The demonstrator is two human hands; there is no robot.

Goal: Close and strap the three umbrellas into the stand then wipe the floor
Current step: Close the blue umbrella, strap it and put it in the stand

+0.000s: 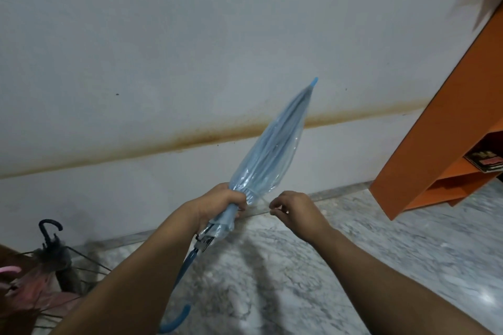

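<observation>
Fingers of left hand (221,202) curl tight round folded blue umbrella (268,152), gripping canopy near its rim ends; tip points up-right twd wall (163,35), hooked handle (177,318) hangs down over marble floor (299,266). Right hand (292,209) pinches thin clear strap (262,202), pulled out sideways from canopy. Two more umbrellas (51,266), dark and pink, sit at floor's left edge by wall. Orange shelf (446,128) at right.

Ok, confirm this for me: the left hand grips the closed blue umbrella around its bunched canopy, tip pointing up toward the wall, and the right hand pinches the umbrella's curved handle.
Not quite. The head view shows the right hand pinching the thin strap beside the canopy, not the curved handle, which hangs free below. The rest holds: the left hand grips the closed blue umbrella, tip up toward the wall.
</observation>
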